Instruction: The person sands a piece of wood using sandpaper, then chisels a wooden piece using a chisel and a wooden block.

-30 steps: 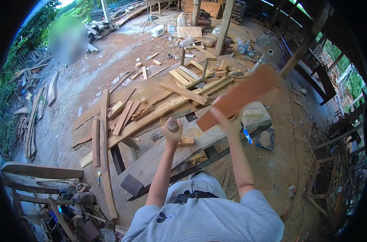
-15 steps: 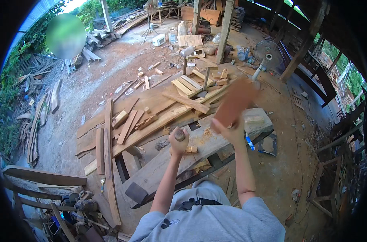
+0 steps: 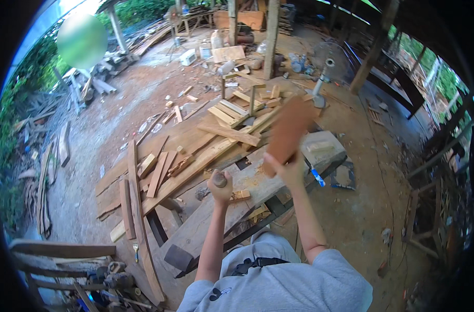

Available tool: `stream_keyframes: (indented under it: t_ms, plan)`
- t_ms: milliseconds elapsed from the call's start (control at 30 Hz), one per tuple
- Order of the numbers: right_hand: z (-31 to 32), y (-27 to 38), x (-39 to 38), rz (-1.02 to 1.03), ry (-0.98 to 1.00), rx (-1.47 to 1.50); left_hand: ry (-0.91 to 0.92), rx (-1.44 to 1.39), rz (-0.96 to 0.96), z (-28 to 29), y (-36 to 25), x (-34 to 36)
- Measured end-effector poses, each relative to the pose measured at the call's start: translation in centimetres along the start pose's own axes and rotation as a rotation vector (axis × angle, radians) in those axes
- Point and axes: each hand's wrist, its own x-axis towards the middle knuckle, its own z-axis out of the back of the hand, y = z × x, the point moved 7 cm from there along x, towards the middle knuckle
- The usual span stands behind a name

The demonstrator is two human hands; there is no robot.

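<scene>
My left hand (image 3: 221, 190) is closed around an upright tool whose round wooden handle end (image 3: 219, 180) shows at the top of the fist; its lower part is hidden. Beside that fist a small pale wood piece (image 3: 240, 195) lies on the thick grey plank bench (image 3: 193, 236). My right hand (image 3: 286, 170) grips the near end of a long reddish-brown wooden block (image 3: 290, 130), raised and tilted above the bench, slightly blurred. Sawdust and chips (image 3: 250, 182) lie on the plank between my hands.
Several boards and offcuts (image 3: 229, 134) are piled beyond the bench. A dark block (image 3: 177, 256) sits at its near left end, and a pale wood piece (image 3: 320, 146) at its right end. A blue-and-white packet (image 3: 317, 177) lies at its right edge. A fan (image 3: 320, 86) stands farther back.
The view has shifted a little, so the surroundings appear farther left. The reddish-brown block in my right hand has come slightly lower toward the bench. My left hand keeps its grip.
</scene>
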Motion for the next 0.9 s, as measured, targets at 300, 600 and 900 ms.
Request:
stream_keyframes:
  t_ms: [300, 600, 900]
  plan:
    - [0.6, -12.2, -2.4, 0.122, 0.048, -0.73, 0.048, -0.054, 0.07, -0.3, 1.9, -0.5]
    - [4.7, -24.4, -6.1, -0.341, -0.063, -0.843, -0.009, -0.093, 0.045, -0.6, 0.7, 0.4]
    - [4.8, -24.9, -6.1, -0.327, 0.051, -0.802, -0.013, 0.071, 0.083, -1.1, 0.9, 0.1]
